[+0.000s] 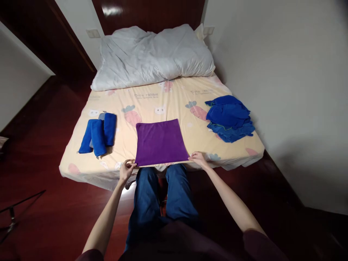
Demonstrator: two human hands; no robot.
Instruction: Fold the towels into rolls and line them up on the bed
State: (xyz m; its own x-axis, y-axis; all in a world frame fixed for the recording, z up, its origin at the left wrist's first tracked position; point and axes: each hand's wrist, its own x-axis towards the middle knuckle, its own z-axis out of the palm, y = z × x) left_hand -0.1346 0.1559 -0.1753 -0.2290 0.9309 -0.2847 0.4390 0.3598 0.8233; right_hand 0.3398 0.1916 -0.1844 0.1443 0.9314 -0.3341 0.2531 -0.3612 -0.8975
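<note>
You are in a bedroom, as the bed point(235, 154) before you shows, with its rabbit-print sheet point(168, 99) and bunched quilt point(154, 54).

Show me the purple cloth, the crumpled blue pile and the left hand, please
Purple cloth point(162, 142): head view, middle of its flat upper face.
Crumpled blue pile point(228, 116): head view, on the folds near its middle.
Left hand point(127, 170): head view, middle of the hand.

Underside of the purple cloth point(161, 142) hidden, small print point(146, 97) illegible, stand point(12, 213) cropped at left.
</note>
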